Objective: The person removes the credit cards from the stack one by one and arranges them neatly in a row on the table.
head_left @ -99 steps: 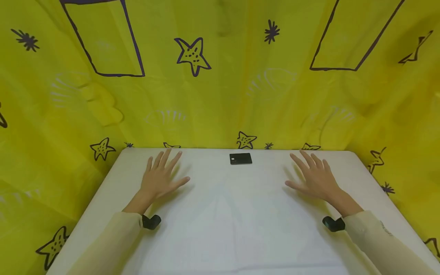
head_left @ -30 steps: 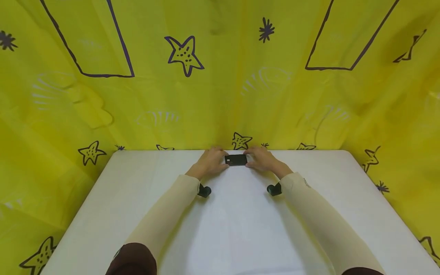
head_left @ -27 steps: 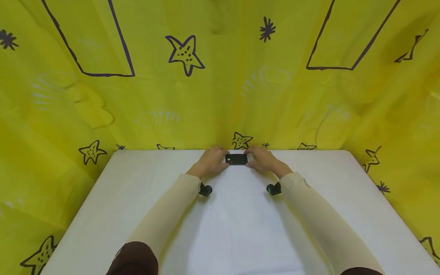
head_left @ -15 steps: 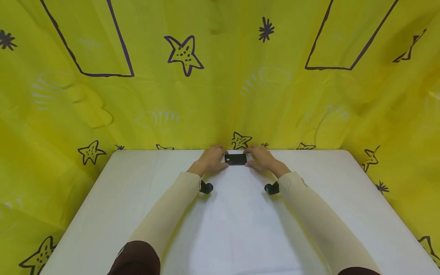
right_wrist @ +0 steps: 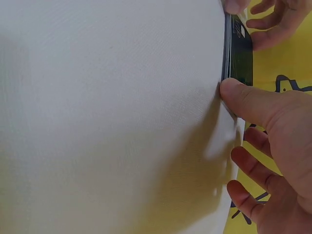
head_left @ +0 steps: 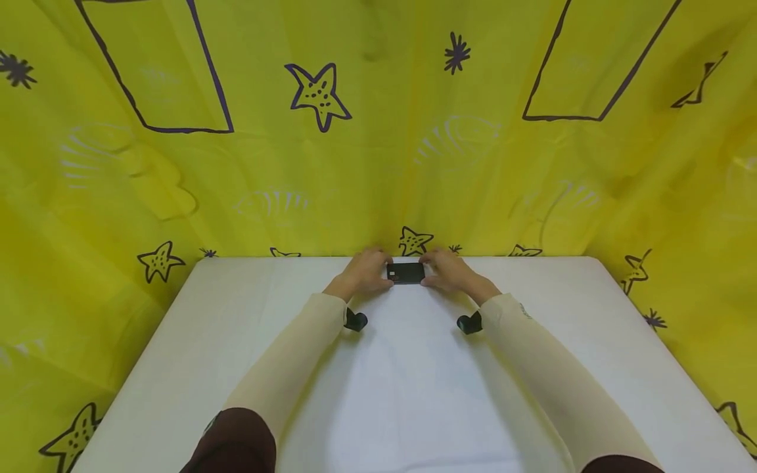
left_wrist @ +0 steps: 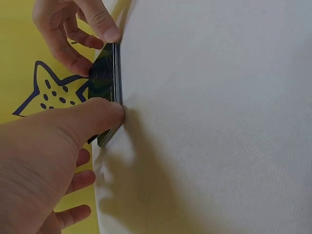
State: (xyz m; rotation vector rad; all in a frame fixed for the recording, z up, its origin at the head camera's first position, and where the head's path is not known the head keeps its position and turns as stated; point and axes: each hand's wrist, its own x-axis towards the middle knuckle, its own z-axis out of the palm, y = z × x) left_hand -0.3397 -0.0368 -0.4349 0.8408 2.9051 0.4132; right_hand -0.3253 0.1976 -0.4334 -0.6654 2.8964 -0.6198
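Note:
A black bank card with a small pale chip (head_left: pixel 405 273) lies near the far edge of the white table. In the left wrist view, layered edges show below the top card (left_wrist: pixel 103 73), like a thin stack of cards. My left hand (head_left: pixel 362 272) pinches its left end, thumb on the near edge and fingers at the far edge. At the opposite end my right hand (head_left: pixel 451 272) pinches it the same way. In the right wrist view the right thumb (right_wrist: pixel 243 100) presses the near corner, and the remaining fingers are loosely bent.
The white tabletop (head_left: pixel 402 394) ends just behind the cards, where a yellow curtain (head_left: pixel 378 164) with starfish drawings hangs. That curtain also runs along the left and right sides. Dark wrist cameras (head_left: pixel 356 320) sit under both cuffs.
Some three seconds ago both hands were spread open, wide apart over the table; they have come inward to the ends of the cards. Over the last second they have hardly moved.

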